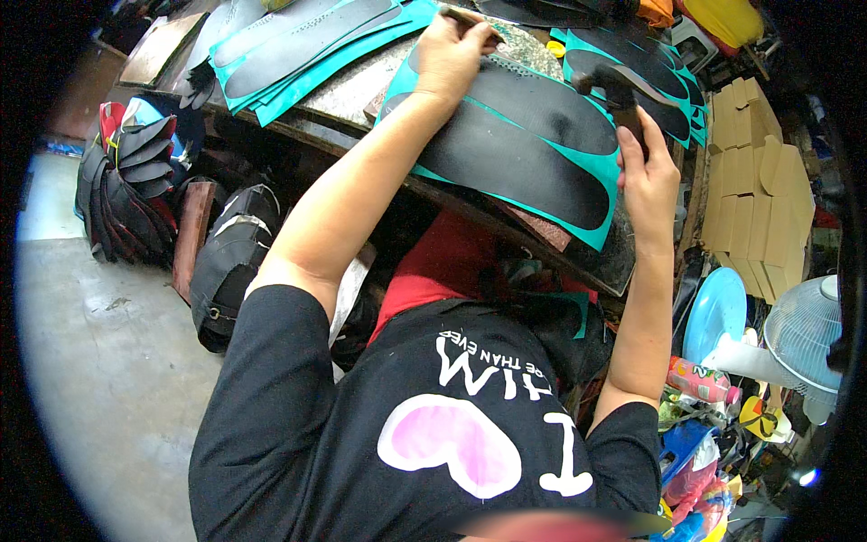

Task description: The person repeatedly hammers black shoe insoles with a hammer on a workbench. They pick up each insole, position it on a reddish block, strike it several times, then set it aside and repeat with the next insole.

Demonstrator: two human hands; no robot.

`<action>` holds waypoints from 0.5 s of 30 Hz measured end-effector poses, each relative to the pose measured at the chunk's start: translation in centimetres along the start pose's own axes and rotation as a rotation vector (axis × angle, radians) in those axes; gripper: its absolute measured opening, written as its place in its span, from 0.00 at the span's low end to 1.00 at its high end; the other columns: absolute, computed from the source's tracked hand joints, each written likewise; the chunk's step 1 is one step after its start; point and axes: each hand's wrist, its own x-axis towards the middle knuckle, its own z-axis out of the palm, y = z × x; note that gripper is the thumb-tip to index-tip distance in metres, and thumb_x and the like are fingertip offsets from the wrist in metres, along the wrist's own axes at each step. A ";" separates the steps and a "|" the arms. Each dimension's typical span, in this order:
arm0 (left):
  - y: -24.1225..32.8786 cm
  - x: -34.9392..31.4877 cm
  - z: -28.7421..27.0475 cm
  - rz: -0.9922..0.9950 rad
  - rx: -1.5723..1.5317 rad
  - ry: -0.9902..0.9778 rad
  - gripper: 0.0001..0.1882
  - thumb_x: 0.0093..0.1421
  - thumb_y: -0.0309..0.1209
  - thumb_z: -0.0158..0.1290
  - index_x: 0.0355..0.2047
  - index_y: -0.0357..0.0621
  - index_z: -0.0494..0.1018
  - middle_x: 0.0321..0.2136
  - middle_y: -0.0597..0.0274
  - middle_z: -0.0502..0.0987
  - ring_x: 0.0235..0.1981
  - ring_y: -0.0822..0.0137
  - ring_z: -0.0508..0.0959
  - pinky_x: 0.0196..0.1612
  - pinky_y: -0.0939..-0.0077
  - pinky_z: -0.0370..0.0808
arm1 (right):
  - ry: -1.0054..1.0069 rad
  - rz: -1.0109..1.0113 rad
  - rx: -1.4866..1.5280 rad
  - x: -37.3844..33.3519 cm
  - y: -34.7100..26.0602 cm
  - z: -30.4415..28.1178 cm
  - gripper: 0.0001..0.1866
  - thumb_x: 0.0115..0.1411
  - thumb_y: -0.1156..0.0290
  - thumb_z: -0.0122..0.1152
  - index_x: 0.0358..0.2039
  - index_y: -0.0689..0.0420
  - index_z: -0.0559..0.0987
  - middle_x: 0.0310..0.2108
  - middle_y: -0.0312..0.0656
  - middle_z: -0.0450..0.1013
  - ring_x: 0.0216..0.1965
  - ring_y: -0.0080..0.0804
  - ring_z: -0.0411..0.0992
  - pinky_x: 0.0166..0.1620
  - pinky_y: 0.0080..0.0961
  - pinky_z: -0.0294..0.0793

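A teal sheet with black sole-shaped pieces (pixel 515 167) lies before me on the worktable. Over its far left edge, my left hand (pixel 447 59) pinches a dark, slim piece (pixel 471 23) whose kind I cannot make out. Rows of small marks show on the black surface beside that hand. At the sheet's right side, my right hand (pixel 648 172) is wrapped round the handle of a hammer (pixel 621 98), its dark head raised above the sheet. A curved dark sole-like piece (pixel 652 90) lies just beyond the hammer.
More teal sheets with black soles (pixel 312 54) are stacked at the far left, others at the far right. Folded cardboard boxes (pixel 754 190) and a white fan (pixel 804 339) stand right. A bundle of black soles (pixel 135 190) sits left of the table, above the grey floor (pixel 117 334).
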 end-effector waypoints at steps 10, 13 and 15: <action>-1.9 3.1 -0.1 -0.080 -0.080 -0.106 0.07 0.58 0.30 0.60 0.29 0.39 0.77 0.27 0.60 0.78 0.28 0.71 0.76 0.34 0.76 0.74 | -0.004 0.291 0.579 -0.9 1.1 -2.5 0.19 0.68 0.59 0.55 0.54 0.57 0.73 0.23 0.32 0.69 0.20 0.16 0.65 0.22 0.14 0.66; -2.9 4.7 -1.8 -0.022 -0.086 0.144 0.13 0.62 0.32 0.56 0.41 0.36 0.75 0.34 0.59 0.82 0.31 0.70 0.81 0.32 0.76 0.76 | 0.004 0.302 0.559 -1.4 1.4 -3.3 0.19 0.68 0.60 0.55 0.54 0.57 0.73 0.24 0.32 0.70 0.21 0.16 0.65 0.23 0.14 0.66; -3.0 3.8 -2.5 -0.027 -0.064 0.048 0.08 0.61 0.31 0.57 0.36 0.38 0.75 0.30 0.61 0.80 0.26 0.70 0.80 0.28 0.75 0.75 | -0.003 0.273 0.568 -1.5 1.5 -3.5 0.19 0.69 0.60 0.55 0.55 0.57 0.72 0.24 0.33 0.70 0.20 0.16 0.65 0.22 0.14 0.66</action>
